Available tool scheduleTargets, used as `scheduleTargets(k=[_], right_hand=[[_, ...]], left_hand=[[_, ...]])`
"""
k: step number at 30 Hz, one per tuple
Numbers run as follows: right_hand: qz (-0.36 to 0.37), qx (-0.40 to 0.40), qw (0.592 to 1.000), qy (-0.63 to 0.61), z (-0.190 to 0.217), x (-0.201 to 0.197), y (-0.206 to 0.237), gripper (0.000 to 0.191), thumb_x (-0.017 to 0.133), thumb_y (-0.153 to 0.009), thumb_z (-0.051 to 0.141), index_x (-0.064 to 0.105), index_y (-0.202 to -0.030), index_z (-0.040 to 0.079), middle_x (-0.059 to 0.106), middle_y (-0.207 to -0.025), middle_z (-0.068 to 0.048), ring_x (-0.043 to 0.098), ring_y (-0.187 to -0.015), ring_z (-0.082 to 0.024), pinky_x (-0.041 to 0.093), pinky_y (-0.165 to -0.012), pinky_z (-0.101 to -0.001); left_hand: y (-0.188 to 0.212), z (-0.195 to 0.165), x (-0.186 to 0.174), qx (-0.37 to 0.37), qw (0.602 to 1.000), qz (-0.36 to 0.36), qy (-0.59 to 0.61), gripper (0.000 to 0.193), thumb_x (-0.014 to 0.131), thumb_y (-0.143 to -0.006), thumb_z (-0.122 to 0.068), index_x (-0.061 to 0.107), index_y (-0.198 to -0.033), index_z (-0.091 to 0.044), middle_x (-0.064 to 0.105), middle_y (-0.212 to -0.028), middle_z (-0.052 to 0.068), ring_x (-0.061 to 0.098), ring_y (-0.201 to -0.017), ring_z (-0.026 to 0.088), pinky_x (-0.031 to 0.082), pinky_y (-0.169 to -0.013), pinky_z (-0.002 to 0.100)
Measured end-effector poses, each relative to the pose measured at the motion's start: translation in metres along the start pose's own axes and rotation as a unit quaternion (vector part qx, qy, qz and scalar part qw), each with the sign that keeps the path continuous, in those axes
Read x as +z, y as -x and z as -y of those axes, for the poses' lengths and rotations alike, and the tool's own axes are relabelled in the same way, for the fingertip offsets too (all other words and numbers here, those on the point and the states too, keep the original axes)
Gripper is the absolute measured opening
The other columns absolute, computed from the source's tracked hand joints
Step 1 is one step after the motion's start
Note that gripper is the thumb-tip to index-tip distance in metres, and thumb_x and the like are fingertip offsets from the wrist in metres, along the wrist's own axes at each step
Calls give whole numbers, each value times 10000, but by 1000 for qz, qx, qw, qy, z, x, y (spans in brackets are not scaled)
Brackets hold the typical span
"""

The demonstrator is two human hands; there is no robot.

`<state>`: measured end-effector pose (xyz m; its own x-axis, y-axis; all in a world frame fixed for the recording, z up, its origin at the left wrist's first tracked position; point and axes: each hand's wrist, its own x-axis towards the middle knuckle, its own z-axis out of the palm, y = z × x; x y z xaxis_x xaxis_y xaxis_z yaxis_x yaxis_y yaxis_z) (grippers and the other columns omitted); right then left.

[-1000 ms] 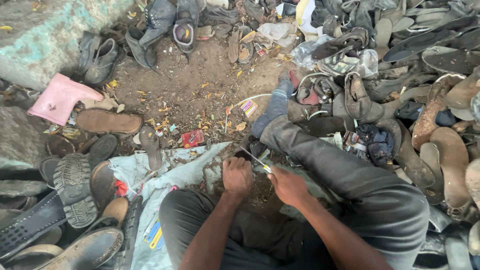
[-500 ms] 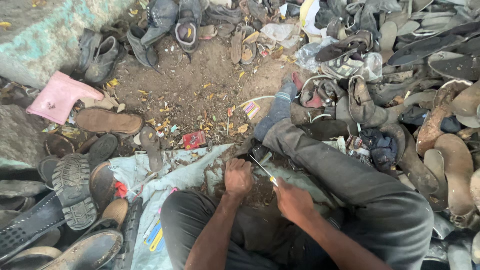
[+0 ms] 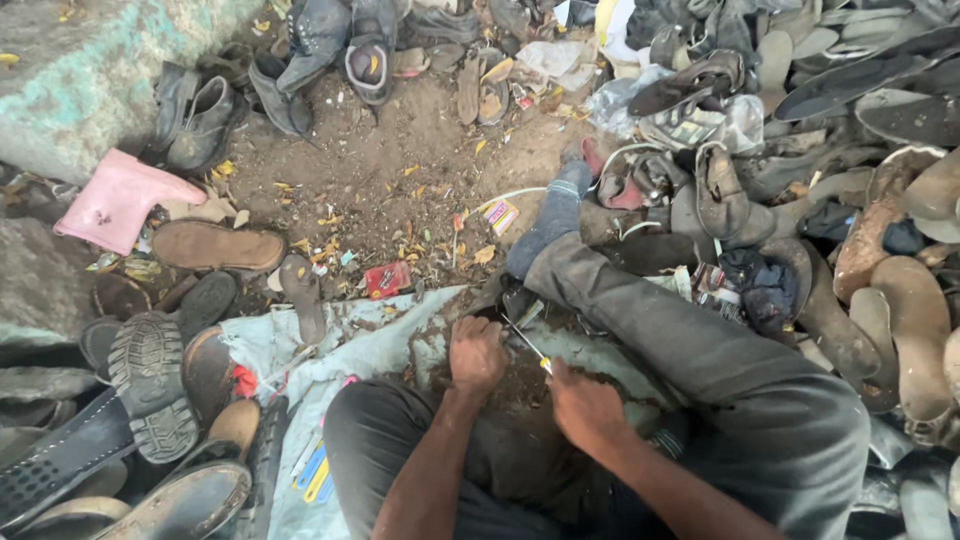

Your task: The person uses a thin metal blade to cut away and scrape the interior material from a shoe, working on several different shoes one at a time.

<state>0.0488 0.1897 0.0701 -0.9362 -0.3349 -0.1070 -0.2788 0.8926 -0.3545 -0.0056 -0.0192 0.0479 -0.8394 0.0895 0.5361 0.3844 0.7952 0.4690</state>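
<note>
The left hand [image 3: 476, 352] is curled shut, knuckles up, pressing down on a dark muddy shoe [image 3: 520, 385] that lies between the person's knees on a pale sack [image 3: 340, 345]. At four o'clock from it, just beside, the right hand [image 3: 585, 405] is closed around a thin knife [image 3: 525, 340] whose blade runs toward eleven o'clock, ending near the left hand's knuckles. The right leg [image 3: 660, 330] stretches toward twelve o'clock, fencing that side. Heaped shoes crowd three o'clock and nine o'clock; a pink boot [image 3: 118, 198] lies at ten o'clock. Bare littered ground [image 3: 400, 170] opens at twelve o'clock.
</note>
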Motion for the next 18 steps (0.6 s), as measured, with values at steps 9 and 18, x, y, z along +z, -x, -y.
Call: scheduleTargets(k=[9, 18], right_hand=[[68, 10, 997, 28, 31, -20, -35, 454, 591, -909, 156, 472, -1311, -18, 738, -816, -193, 733, -771, -382, 574, -664, -515], [44, -4, 999, 4, 23, -13, -18, 463, 570, -944, 192, 473, -1343, -21, 737, -822, -181, 737, -748, -379, 578, -633, -513]], left_hand=[[3, 3, 1, 6, 1000, 13, 2, 87, 674, -818, -122, 651, -756, -67, 605, -764, 124, 591, -806, 361, 440, -757, 500], [6, 21, 15, -77, 995, -5, 58, 87, 730, -829, -115, 715, -830, -29, 651, -774, 167, 619, -792, 406, 472, -768, 504]])
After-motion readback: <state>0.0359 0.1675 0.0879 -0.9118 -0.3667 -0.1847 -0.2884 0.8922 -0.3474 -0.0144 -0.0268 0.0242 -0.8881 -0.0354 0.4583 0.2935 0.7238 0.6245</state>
